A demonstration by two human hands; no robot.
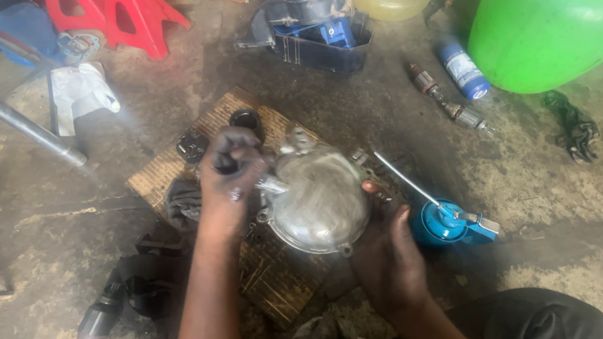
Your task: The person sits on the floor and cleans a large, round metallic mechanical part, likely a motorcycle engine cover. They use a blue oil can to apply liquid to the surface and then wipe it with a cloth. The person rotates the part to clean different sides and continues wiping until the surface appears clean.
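at frame centre the right hand (387,255) grips the rim of a round metal cover (321,200) on a woven mat (167,173), the left hand (230,174) is closed on a small tool at its upper-left edge, work apparently midway.

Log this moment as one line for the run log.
left hand: gripping small tool against metal cover | right hand: steadying cover's edge | cover on woven mat | blue oil can beside right hand

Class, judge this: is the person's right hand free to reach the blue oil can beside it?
Probably not yet: the right hand steadies the round metal cover. Once it lets go, the blue oil can lies right beside it, with nothing between.
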